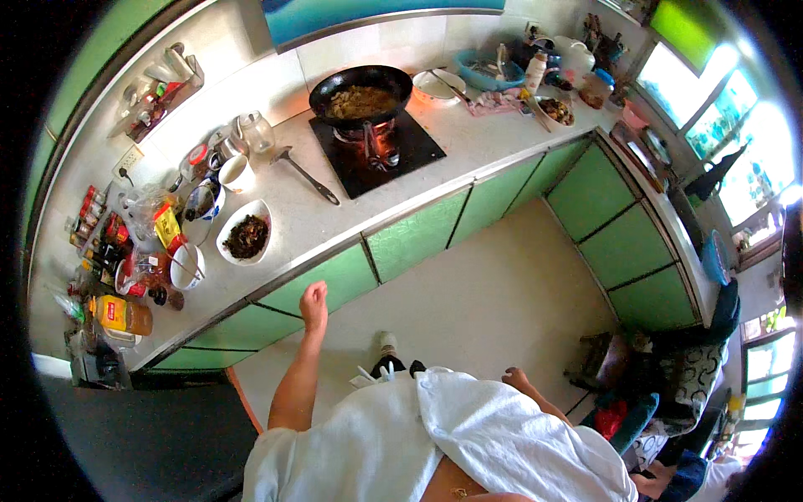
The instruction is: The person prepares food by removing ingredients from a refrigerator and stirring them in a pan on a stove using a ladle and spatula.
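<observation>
My left hand (314,304) hangs in the air before the green cabinet doors, its fingers curled and nothing visible in them. My right hand (515,378) is low beside my white shirt, fingers bent, too small to tell if it holds anything. On the counter, a black wok (361,94) with browned food stands on a cooktop (419,150) that glows red. Left of the cooktop lies a spatula (307,179) with a dark handle. A white bowl (268,233) of dark food stands near the counter's front edge. A patterned bowl (461,78) with a utensil across it is right of the wok.
Oil and seasoning bottles, a white bowl with chopsticks (186,280) and glass jugs crowd the counter's left end. A blue basin (483,81) and a dish of food (557,112) stand at the right. Green cabinets (417,235) line the floor; a dark stool (599,361) stands lower right.
</observation>
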The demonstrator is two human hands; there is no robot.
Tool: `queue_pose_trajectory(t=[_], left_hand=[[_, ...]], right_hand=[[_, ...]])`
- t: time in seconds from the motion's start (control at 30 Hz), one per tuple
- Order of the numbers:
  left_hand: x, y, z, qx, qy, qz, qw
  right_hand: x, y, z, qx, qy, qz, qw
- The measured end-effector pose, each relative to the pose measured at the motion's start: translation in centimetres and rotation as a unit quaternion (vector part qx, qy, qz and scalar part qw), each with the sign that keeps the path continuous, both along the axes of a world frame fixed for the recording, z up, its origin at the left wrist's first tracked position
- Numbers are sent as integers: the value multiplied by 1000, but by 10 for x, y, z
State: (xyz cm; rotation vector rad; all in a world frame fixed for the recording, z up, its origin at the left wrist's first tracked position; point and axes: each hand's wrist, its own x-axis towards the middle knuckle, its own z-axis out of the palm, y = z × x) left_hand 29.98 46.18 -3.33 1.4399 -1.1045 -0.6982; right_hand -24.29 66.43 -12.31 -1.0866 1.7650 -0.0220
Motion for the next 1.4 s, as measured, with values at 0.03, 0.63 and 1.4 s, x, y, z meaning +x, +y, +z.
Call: queue_pose_trajectory(t=[0.03, 0.63, 1.4], left_hand=[[1, -27, 4, -35, 37, -4, 999], [31, -312, 11, 220, -357, 7, 908], [-20, -149, 166, -57, 325, 91, 940]], right_hand=[[3, -5, 0, -3, 2, -9, 1000], [44, -6, -3, -58, 138, -23, 988], [192, -313, 355, -52, -519, 98, 848]])
